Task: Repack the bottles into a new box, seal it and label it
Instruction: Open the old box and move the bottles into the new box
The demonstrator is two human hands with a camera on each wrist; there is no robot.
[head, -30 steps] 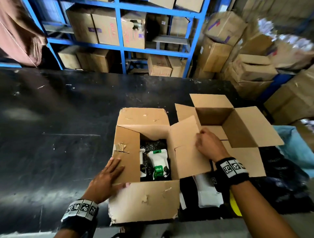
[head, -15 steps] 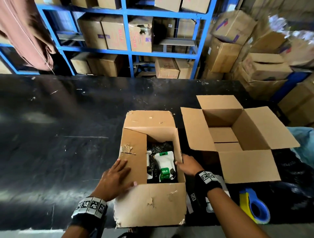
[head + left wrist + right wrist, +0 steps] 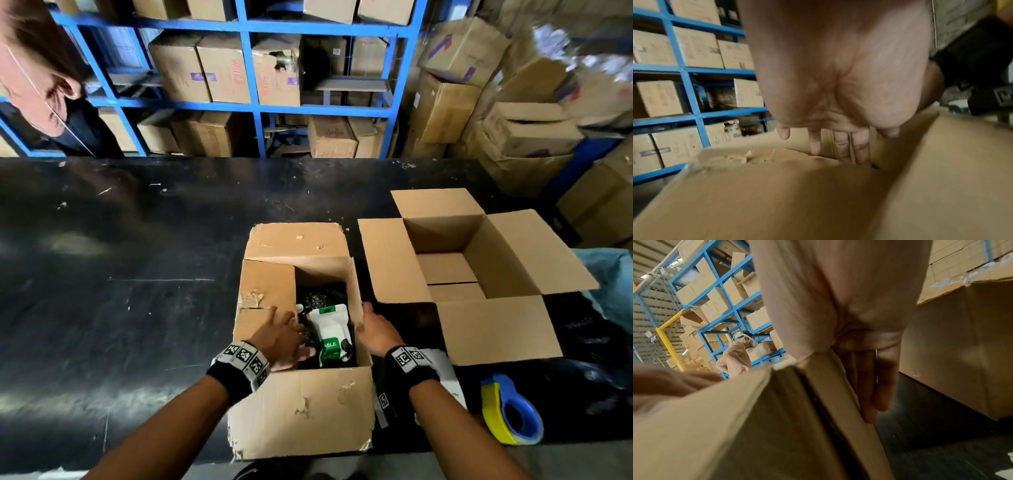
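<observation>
A worn old box (image 3: 301, 411) stands open on the black table (image 3: 137, 274). Inside it lies a white pouch with a green label (image 3: 329, 329) on dark packing. My left hand (image 3: 282, 339) rests flat on the box's left flap, fingers spread, thumb reaching over the opening. The left wrist view shows that left hand (image 3: 838, 142) with straight fingers above the cardboard. My right hand (image 3: 373, 330) lies against the box's right wall. Seen from the right wrist, the right hand's (image 3: 875, 386) fingers lie straight down the outside, thumb over the rim. To the right stands the empty new box (image 3: 500, 329).
A blue and yellow tape dispenser (image 3: 512, 414) lies at the near right. White paper (image 3: 445, 373) sits under my right wrist. Blue shelves (image 3: 253, 102) of cartons stand behind the table, with more cartons stacked at the right. A person (image 3: 41, 75) stands at the far left.
My right hand pushed the old box's right flap down and now lies against that wall. My left hand slid from the left flap's outer edge toward the opening.
</observation>
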